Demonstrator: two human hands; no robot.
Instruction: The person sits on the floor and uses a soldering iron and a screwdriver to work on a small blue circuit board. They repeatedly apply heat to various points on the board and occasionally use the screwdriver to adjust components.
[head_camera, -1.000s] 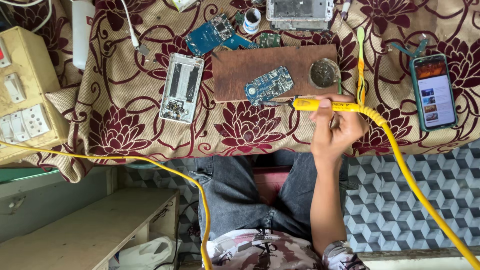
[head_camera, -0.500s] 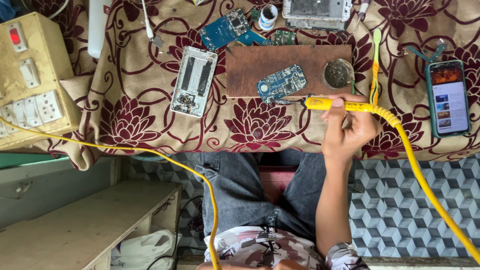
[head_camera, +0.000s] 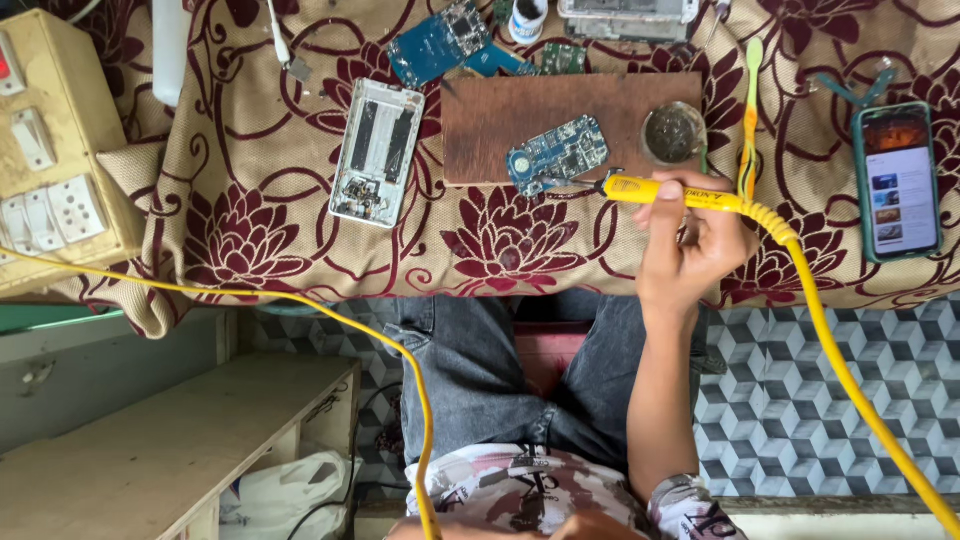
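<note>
The right hand (head_camera: 690, 245) is wrapped tight round a yellow soldering iron (head_camera: 668, 192). Its tip points to 9 o'clock & touches the edge of a small blue circuit board (head_camera: 557, 153). The board lies on a brown wood block (head_camera: 560, 120) on the counter w/ a flowery cloth (head_camera: 250, 240). A round tin (head_camera: 672, 133) sits at 12 o'clock from the hand. An open phone shell (head_camera: 377, 152) is at 9 o'clock from the block, a lit phone (head_camera: 897, 180) at 3 o'clock. Left hand: not seen.

Floral maroon-and-beige cloth (head_camera: 250, 240) covering the table, grey cube-patterned tile floor (head_camera: 780, 400) lying below, pale wooden bench (head_camera: 170, 440) standing alongside, soft daylight falling evenly.
</note>
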